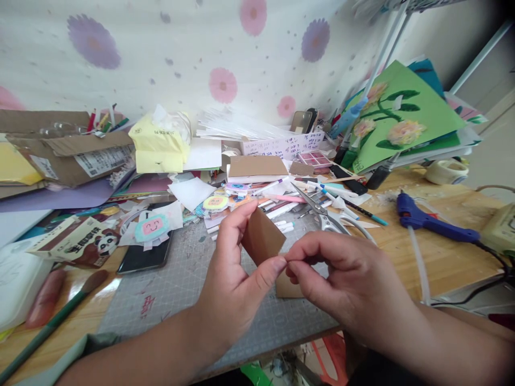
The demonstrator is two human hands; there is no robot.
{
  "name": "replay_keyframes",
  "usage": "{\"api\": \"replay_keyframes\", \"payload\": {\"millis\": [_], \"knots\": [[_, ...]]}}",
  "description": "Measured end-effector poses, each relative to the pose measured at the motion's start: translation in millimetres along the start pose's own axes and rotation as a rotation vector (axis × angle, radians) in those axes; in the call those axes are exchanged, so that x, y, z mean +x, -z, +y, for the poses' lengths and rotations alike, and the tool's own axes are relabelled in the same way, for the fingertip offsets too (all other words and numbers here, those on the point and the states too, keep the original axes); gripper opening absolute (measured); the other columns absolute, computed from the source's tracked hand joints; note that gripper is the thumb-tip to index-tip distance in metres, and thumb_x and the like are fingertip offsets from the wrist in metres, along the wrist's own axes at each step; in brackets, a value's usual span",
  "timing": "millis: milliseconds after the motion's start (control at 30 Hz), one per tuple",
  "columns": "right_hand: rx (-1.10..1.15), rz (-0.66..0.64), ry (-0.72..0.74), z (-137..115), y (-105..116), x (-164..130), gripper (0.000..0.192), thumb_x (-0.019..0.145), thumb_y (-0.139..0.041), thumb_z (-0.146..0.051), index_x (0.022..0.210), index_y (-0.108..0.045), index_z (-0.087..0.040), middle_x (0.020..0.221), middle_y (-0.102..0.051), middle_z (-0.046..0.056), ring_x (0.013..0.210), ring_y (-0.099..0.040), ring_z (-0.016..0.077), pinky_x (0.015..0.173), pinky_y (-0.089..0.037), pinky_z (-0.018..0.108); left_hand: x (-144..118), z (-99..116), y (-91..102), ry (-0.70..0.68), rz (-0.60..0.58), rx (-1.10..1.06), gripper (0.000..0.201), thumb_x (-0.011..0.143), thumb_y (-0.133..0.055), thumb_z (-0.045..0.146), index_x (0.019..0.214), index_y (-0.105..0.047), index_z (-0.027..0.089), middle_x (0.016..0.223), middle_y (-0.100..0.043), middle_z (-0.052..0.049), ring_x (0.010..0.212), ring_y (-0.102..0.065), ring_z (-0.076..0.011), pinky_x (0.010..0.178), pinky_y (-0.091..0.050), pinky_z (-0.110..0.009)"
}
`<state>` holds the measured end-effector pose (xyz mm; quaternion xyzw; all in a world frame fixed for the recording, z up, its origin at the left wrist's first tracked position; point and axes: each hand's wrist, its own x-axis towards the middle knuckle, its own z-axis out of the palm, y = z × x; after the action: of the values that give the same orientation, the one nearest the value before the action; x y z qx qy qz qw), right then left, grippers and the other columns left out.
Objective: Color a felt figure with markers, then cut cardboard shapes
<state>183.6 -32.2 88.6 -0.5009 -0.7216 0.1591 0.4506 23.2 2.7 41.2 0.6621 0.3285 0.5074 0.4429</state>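
A small brown cardboard piece point(263, 236) is held tilted above the cutting mat point(181, 300). My left hand point(233, 279) grips it, with fingers behind its upper left edge and the thumb at its lower right corner. My right hand point(341, 279) pinches at that same corner, thumb and forefinger pressed together and touching the left thumb. Whatever lies between the right fingertips is too small or hidden to make out. Another brown cardboard part point(287, 287) shows below the fingertips; I cannot tell whether it joins the held piece.
Scissors point(322, 212), pens and paper scraps crowd the mat's far side. At right lies a blue glue gun point(434, 220) with its cord. A phone point(145, 257), a panda box point(76, 241) and a large brush point(60, 316) lie at left. A cardboard box point(80, 150) stands behind.
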Motion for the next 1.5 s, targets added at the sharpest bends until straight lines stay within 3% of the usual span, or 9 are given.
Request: {"api": "replay_keyframes", "payload": {"millis": [200, 300, 633, 800, 1000, 1300, 1500], "knots": [[-0.008, -0.043, 0.024, 4.3, -1.3, -2.4, 0.016, 0.075, -0.054, -0.009, 0.063, -0.061, -0.018, 0.052, -0.061, -0.004, 0.044, -0.055, 0.0076, 0.044, -0.042, 0.015, -1.0, 2.9, -0.4, -0.015, -0.013, 0.06, 0.06, 0.085, -0.067, 0.032, 0.135, -0.034, 0.035, 0.141, -0.039, -0.002, 0.132, -0.036, -0.0247, 0.114, -0.024, -0.042], [-0.112, -0.031, 0.084, 9.2, -5.7, -3.2, 0.017, 0.075, -0.05, -0.013, 0.062, -0.059, -0.019, 0.047, -0.058, -0.004, 0.037, -0.051, 0.0086, 0.036, -0.038, 0.018, -1.1, 0.8, -0.6, -0.015, -0.065, 0.021, 0.061, 0.086, -0.065, 0.036, 0.137, -0.032, 0.033, 0.143, -0.039, -0.003, 0.133, -0.035, -0.0254, 0.114, -0.027, -0.042], [-0.199, -0.048, 0.098, 10.8, -10.9, -3.9, 0.014, 0.07, -0.046, -0.005, 0.07, -0.051, -0.018, 0.056, -0.056, -0.004, 0.046, -0.05, 0.0079, 0.046, -0.037, 0.018, -0.7, -5.5, -1.0, 0.006, -0.036, 0.07, 0.061, 0.085, -0.066, 0.036, 0.137, -0.034, 0.034, 0.145, -0.038, -0.004, 0.136, -0.032, -0.0276, 0.114, -0.024, -0.047], [-0.087, -0.097, 0.033, 9.8, -7.3, -4.3, 0.014, 0.072, -0.045, -0.006, 0.073, -0.049, -0.019, 0.058, -0.052, -0.005, 0.047, -0.048, 0.0082, 0.046, -0.038, 0.018, 2.6, 0.4, -1.7, 0.051, -0.094, -0.023, 0.059, 0.085, -0.066, 0.037, 0.136, -0.036, 0.031, 0.141, -0.043, -0.006, 0.131, -0.039, -0.0271, 0.111, -0.03, -0.044], [0.091, -0.151, -0.053, 9.3, 1.4, -1.5, 0.014, 0.083, -0.05, -0.011, 0.075, -0.058, -0.02, 0.064, -0.059, -0.003, 0.056, -0.053, 0.0103, 0.052, -0.043, 0.019, 3.8, 2.6, -1.1, 0.122, -0.104, -0.106, 0.058, 0.086, -0.065, 0.035, 0.135, -0.035, 0.031, 0.136, -0.046, -0.005, 0.125, -0.043, -0.0252, 0.107, -0.032, -0.042], [-0.063, -0.065, 0.025, 9.3, -5.0, -3.4, 0.015, 0.074, -0.05, -0.007, 0.068, -0.057, -0.019, 0.057, -0.061, -0.002, 0.049, -0.055, 0.0101, 0.047, -0.041, 0.019, 1.9, 0.1, -1.7, 0.104, -0.068, -0.028, 0.06, 0.085, -0.067, 0.036, 0.135, -0.035, 0.031, 0.142, -0.041, -0.007, 0.132, -0.037, -0.0277, 0.111, -0.028, -0.046], [-0.164, -0.024, 0.108, 9.8, -10.5, -3.1, 0.016, 0.069, -0.046, -0.004, 0.069, -0.049, -0.02, 0.057, -0.052, -0.005, 0.047, -0.047, 0.0085, 0.046, -0.037, 0.019, 2.8, 0.7, -2.7, 0.093, -0.078, -0.046, 0.057, 0.085, -0.067, 0.036, 0.134, -0.037, 0.034, 0.14, -0.043, -0.004, 0.13, -0.039, -0.0262, 0.11, -0.029, -0.044]]}}
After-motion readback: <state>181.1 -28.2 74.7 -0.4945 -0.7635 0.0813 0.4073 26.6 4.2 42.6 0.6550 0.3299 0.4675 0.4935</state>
